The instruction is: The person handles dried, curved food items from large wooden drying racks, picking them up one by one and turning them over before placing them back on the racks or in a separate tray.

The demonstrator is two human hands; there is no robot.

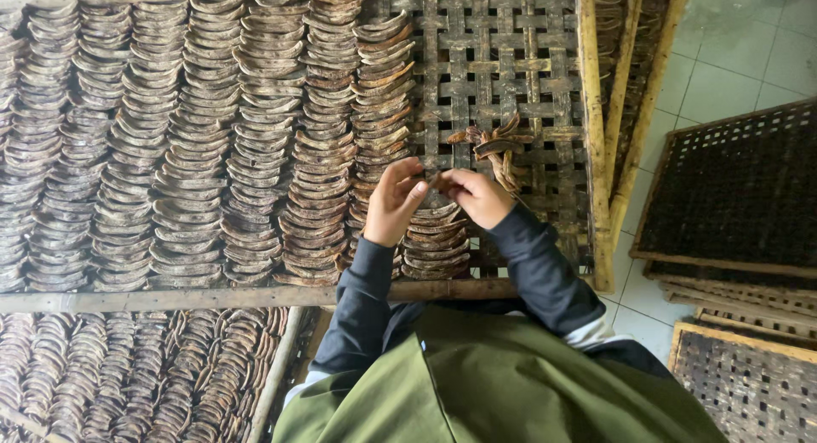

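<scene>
The person bends over a woven bamboo drying rack (511,60) whose lattice is framed in pale wooden rails. Most of the rack is covered with neat columns of curved brown slices (196,154), overlapping like roof tiles; the right part of the lattice is bare. Both hands meet over the shortest, rightmost column (430,239), near the rack's front rail. The left hand (393,202) has its fingers curled inward, fingertips pinched on a curved slice (436,196) at the top of that column, and the right hand (477,196) is closed on the same piece from the other side, so the two hands nearly touch. Just beyond the right hand, a small loose heap of slices (494,145) lies on the bare lattice, some pieces sticking up at angles. Dark sleeves run back to an olive green garment (494,383). A second filled rack (145,366) lies below on the left, and darker empty racks (732,196) are stacked on the pale tiled floor (732,60) to the right.
</scene>
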